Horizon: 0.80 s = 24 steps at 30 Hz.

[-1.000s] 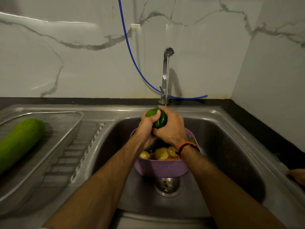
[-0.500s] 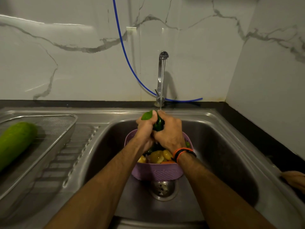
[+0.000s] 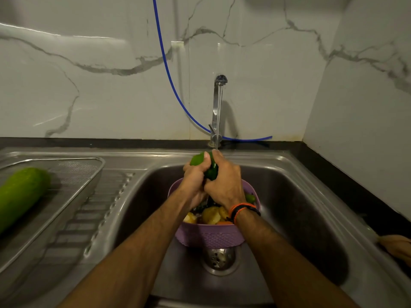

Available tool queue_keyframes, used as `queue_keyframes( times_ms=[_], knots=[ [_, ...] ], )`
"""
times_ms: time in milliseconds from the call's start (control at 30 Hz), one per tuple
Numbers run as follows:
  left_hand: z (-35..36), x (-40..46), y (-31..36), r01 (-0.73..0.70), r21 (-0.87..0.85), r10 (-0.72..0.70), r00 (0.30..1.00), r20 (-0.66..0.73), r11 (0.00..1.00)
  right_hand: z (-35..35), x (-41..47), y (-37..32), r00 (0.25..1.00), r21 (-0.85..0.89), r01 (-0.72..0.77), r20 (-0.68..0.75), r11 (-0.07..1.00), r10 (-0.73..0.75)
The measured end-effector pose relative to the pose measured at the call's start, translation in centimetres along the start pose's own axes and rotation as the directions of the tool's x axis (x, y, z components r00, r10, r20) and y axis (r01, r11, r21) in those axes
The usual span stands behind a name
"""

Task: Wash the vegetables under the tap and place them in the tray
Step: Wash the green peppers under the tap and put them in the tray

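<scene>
Both my hands grip one green capsicum (image 3: 198,160) under the running tap (image 3: 219,107). My left hand (image 3: 194,178) wraps its left side, my right hand (image 3: 225,184) its right side, and most of the capsicum is hidden by my fingers. Right below it sits a purple basket (image 3: 211,237) in the sink (image 3: 300,210), with potatoes (image 3: 211,215) and other vegetables in it. On the left drainboard stands a metal mesh tray (image 3: 73,174) with a large green gourd (image 3: 20,194) lying in it.
A blue hose (image 3: 169,74) hangs down the marble wall and runs behind the tap. The sink drain (image 3: 219,258) shows in front of the basket. An orange-brown object (image 3: 397,246) lies at the sink's right edge. A black counter strip runs along the wall.
My hands have shifted slightly around the capsicum under the water, covering more of it. The view has moved a little; the tray and the gourd stay in place.
</scene>
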<state>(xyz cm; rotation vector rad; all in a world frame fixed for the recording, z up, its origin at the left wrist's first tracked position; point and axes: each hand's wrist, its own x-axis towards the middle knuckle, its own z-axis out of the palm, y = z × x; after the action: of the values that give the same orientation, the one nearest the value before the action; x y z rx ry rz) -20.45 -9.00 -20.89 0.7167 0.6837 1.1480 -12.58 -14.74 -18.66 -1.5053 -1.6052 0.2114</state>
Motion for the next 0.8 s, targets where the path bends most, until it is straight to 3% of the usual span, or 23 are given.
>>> queue_keyframes(
  times_ms=[200,300,533,700,800],
  knots=[
    [0.5,0.2,0.1,-0.006,-0.011,0.005,0.999,-0.038,1.000,-0.1,0.0,0.6,0.995,0.009,-0.014,-0.098,1.000,0.015],
    [0.3,-0.2,0.3,0.023,0.051,-0.022,1.000,-0.021,0.998,0.0,-0.1,0.6,0.997,0.058,-0.011,-0.076,0.998,0.016],
    [-0.4,-0.6,0.9,0.037,0.165,-0.036,0.999,-0.008,0.986,-0.2,0.8,2.1,0.976,0.352,-0.202,-0.007,0.914,0.219],
    [-0.6,-0.8,1.0,0.011,0.133,-0.008,1.000,-0.024,0.991,-0.3,1.0,1.6,0.977,0.300,-0.209,0.113,0.931,0.183],
    [-0.4,-1.1,1.0,0.039,0.059,-0.037,0.999,-0.034,0.998,0.2,0.8,1.3,0.982,0.256,-0.188,0.048,0.948,0.181]
  ],
)
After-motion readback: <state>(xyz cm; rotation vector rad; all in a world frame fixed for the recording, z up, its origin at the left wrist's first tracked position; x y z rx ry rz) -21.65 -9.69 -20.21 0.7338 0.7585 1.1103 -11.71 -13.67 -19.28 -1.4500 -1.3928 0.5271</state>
